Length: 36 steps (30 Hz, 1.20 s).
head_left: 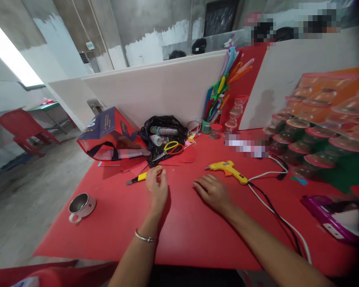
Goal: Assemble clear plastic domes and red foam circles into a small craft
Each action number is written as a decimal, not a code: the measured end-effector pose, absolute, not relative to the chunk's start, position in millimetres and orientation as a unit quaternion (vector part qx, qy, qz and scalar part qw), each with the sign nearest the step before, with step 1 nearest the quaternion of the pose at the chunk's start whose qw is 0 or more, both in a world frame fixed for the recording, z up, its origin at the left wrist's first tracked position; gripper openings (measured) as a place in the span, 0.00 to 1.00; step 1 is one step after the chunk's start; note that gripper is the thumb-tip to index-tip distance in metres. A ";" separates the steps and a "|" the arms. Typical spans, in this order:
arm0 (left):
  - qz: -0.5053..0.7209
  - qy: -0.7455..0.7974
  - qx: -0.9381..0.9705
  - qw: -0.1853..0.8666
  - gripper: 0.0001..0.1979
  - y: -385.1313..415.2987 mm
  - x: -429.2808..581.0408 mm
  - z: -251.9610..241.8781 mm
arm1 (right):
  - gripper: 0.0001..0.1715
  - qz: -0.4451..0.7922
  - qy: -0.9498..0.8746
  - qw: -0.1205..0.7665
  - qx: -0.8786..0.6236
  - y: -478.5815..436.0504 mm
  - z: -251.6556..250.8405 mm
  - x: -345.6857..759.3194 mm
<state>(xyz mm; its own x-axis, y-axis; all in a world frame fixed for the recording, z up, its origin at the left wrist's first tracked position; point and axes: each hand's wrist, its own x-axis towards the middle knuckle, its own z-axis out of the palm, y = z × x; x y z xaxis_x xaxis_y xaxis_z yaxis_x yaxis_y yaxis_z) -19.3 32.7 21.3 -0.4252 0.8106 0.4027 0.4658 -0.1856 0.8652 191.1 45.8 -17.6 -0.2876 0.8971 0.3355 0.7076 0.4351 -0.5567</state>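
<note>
My left hand point(157, 186) rests on the red table point(182, 223) with fingers loosely bent and the thumb apart. It overlaps the yellow utility knife point(142, 175); whether they touch is unclear. Palm down, my right hand point(214, 192) lies on the table, fingers extended and holding nothing. Just beyond it is a yellow hot glue gun point(229, 169), nozzle pointing left and cord trailing right. Scissors with yellow and red handles point(170, 149) lie behind my left hand, against a black plastic bag point(179, 126) with clear containers in it.
A metal-lined mug point(83, 205) stands at left, near the table edge. Behind it sits a red and blue bag point(107, 133). Pipe cleaners point(223, 81) stand in a green holder. Stacked jars point(314, 137) and a purple device point(329, 221) occupy the right. White boards point(155, 87) form the back.
</note>
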 end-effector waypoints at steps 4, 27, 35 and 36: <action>0.341 0.692 0.632 -0.075 0.18 36.5 -41.5 29.0 | 0.37 0.142 -0.817 0.258 -0.496 48.6 -23.3 174.7; 0.191 0.708 0.680 0.014 0.18 52.9 -94.5 66.1 | 0.51 0.177 -0.899 0.139 -0.376 92.7 -3.6 113.2; 0.241 0.689 0.682 0.048 0.19 57.6 -97.8 67.7 | 0.50 0.178 -0.907 0.130 -0.359 97.3 -5.3 100.1; 0.253 0.681 0.686 0.047 0.19 58.8 -99.0 69.8 | 0.52 0.181 -0.913 0.122 -0.345 95.0 -4.6 97.8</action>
